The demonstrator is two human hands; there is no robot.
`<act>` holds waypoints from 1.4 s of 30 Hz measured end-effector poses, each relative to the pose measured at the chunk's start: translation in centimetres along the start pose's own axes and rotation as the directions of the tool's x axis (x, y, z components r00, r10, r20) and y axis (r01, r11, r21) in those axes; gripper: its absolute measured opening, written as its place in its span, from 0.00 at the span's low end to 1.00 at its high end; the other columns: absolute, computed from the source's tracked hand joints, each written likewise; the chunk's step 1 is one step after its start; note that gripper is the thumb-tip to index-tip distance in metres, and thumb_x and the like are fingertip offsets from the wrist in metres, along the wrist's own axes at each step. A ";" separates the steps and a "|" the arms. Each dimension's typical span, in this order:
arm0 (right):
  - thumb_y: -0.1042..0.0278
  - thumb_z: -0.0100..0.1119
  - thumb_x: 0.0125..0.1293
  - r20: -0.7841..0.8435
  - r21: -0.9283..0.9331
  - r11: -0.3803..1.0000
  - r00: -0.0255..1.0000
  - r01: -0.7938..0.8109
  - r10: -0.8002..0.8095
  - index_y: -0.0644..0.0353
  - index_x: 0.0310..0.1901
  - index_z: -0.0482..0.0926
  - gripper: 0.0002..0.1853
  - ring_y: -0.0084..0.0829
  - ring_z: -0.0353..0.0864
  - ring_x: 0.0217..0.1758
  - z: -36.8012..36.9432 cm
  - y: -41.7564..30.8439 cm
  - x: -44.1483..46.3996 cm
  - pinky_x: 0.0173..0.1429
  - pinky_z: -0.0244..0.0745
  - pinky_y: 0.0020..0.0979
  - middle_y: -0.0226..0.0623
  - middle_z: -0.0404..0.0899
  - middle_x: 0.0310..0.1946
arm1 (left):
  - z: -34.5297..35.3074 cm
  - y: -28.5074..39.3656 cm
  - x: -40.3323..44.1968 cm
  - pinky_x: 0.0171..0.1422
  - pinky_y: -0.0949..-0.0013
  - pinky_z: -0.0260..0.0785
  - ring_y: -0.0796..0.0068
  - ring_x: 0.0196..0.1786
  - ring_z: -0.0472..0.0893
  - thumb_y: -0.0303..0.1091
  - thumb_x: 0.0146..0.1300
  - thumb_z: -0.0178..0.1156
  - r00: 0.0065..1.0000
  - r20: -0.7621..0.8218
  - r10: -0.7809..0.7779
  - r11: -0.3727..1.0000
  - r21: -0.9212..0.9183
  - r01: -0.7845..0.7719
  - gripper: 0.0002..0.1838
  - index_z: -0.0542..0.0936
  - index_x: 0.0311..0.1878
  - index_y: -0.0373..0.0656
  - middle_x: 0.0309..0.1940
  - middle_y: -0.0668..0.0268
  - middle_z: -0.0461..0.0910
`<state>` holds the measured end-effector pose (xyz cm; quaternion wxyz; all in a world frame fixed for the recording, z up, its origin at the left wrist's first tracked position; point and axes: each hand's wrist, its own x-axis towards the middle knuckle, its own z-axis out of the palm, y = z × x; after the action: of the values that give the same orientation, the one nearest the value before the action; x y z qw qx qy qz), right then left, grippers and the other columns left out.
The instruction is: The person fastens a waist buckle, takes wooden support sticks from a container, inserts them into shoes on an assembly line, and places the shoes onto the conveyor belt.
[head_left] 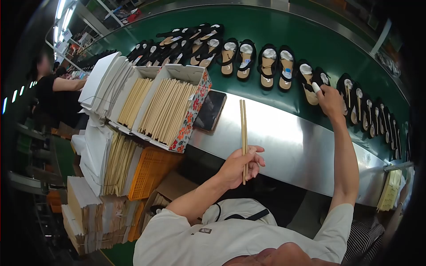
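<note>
Two thin wooden sticks [243, 133] stand up from my left hand [241, 165], whose thumb and fingers are closed round their lower part, above the bench's front edge. My right hand [332, 103] reaches out to a black sandal [325, 79] on the green surface and grips it. A white cover sits on one of its fingertips. Beside it lies the other sandal [307, 75] of that pair, with a tan insole and white stuffing at the toe. Further right, several sandals [360, 108] have sticks lying along their insoles. The right fingertips are partly hidden.
Several black sandals [268, 66] line the green belt [284, 26]. Left of me stand open boxes of wooden sticks [164, 111], a phone [210, 111], stacked papers [100, 84] and an orange crate [153, 170]. A metal ledge [279, 128] runs along the front. Another person [51, 86] is at far left.
</note>
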<state>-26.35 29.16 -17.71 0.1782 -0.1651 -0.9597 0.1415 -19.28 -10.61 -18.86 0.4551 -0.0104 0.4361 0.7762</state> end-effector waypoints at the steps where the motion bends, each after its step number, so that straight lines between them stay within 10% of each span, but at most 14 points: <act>1: 0.57 0.61 0.71 -0.006 0.033 0.999 1.000 0.019 -0.019 0.65 0.35 0.84 0.16 0.60 0.85 0.40 -0.5 -0.7 -1.1 0.45 0.77 0.55 0.57 0.84 0.33 | -0.6 0.2 0.0 0.26 0.75 0.67 0.75 0.27 0.79 0.45 0.89 0.41 1.000 -0.010 0.008 1.000 -0.008 -0.008 0.22 0.71 0.66 0.34 0.40 0.58 0.84; 9: 0.69 0.67 0.63 -0.060 0.250 0.924 0.957 0.290 -0.284 0.63 0.27 0.74 0.12 0.59 0.75 0.33 -2.0 -9.8 -15.2 0.38 0.67 0.53 0.50 0.76 0.27 | -3.3 3.5 -1.8 0.27 0.78 0.63 0.79 0.31 0.77 0.42 0.88 0.43 0.981 -0.060 0.187 0.982 0.028 -0.185 0.21 0.73 0.66 0.34 0.42 0.61 0.82; 19: 0.78 0.65 0.50 -0.026 0.370 0.824 0.892 0.428 -0.451 0.61 0.26 0.77 0.05 0.51 0.75 0.31 -1.1 -16.3 -21.5 0.47 0.70 0.47 0.44 0.75 0.24 | -10.7 17.5 -6.7 0.33 0.81 0.64 0.85 0.31 0.76 0.40 0.86 0.49 0.698 -0.247 0.673 0.548 0.800 -0.245 0.17 0.77 0.62 0.36 0.37 0.69 0.81; 22: 0.76 0.68 0.52 -0.025 0.348 0.822 0.881 0.450 -0.472 0.61 0.27 0.78 0.06 0.50 0.76 0.31 -0.8 -16.2 -21.7 0.47 0.70 0.47 0.43 0.76 0.24 | -16.8 19.0 -6.1 0.35 0.72 0.68 0.79 0.32 0.79 0.39 0.85 0.50 0.601 -0.268 0.753 0.423 0.897 -0.130 0.15 0.80 0.57 0.37 0.35 0.67 0.82; 24: 0.74 0.71 0.54 -0.034 0.335 0.818 0.874 0.468 -0.485 0.59 0.27 0.79 0.07 0.48 0.77 0.31 -0.5 -16.0 -21.7 0.47 0.69 0.46 0.41 0.76 0.24 | -19.1 19.5 -6.3 0.40 0.55 0.74 0.59 0.36 0.84 0.38 0.82 0.53 0.518 -0.110 0.849 0.012 0.982 0.189 0.13 0.81 0.54 0.38 0.35 0.58 0.85; 27: 0.74 0.70 0.54 0.003 0.334 0.832 0.882 0.444 -0.472 0.60 0.27 0.79 0.07 0.49 0.77 0.32 -0.9 -16.0 -21.9 0.49 0.70 0.47 0.41 0.77 0.24 | -19.3 20.0 -6.7 0.49 0.41 0.74 0.37 0.43 0.84 0.36 0.79 0.54 0.480 0.016 0.877 -0.206 0.916 0.345 0.11 0.81 0.51 0.39 0.38 0.47 0.85; 33: 0.74 0.70 0.54 0.026 0.324 0.850 0.894 0.416 -0.448 0.60 0.28 0.79 0.06 0.48 0.77 0.33 -0.8 -16.0 -22.0 0.52 0.70 0.47 0.42 0.77 0.26 | -23.6 27.5 -8.5 0.61 0.36 0.75 0.32 0.52 0.84 0.34 0.76 0.53 0.288 -0.005 0.958 -0.158 0.826 0.541 0.13 0.82 0.50 0.35 0.50 0.40 0.85; 36: 0.74 0.70 0.54 0.010 0.332 0.845 0.894 0.419 -0.447 0.60 0.28 0.79 0.07 0.48 0.77 0.33 -0.7 -16.3 -21.9 0.51 0.70 0.47 0.42 0.77 0.25 | -33.0 31.1 -7.8 0.65 0.40 0.77 0.34 0.57 0.85 0.29 0.74 0.51 0.403 -0.277 0.872 -0.085 0.726 0.682 0.14 0.84 0.53 0.36 0.55 0.38 0.85; 40: 0.74 0.70 0.53 0.049 0.322 0.857 0.897 0.401 -0.439 0.59 0.28 0.79 0.06 0.48 0.77 0.33 -0.5 -15.8 -22.0 0.49 0.70 0.46 0.41 0.76 0.25 | -40.6 31.6 -7.4 0.63 0.46 0.81 0.44 0.58 0.88 0.31 0.69 0.55 0.706 -0.431 0.562 -0.484 0.521 0.703 0.16 0.89 0.49 0.34 0.51 0.38 0.87; 42: 0.71 0.71 0.55 0.042 0.306 0.854 0.890 0.421 -0.454 0.58 0.28 0.79 0.07 0.47 0.78 0.33 -0.2 -15.4 -22.0 0.48 0.71 0.46 0.39 0.77 0.26 | -39.5 30.6 -6.7 0.61 0.48 0.82 0.45 0.56 0.89 0.33 0.70 0.55 0.595 -0.350 0.723 -0.281 0.638 0.717 0.17 0.89 0.47 0.32 0.50 0.37 0.87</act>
<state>-10.99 7.15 -18.91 0.1732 0.0940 -0.9494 0.2447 -52.30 -48.65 -20.18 -0.0107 0.0126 0.9989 -0.0441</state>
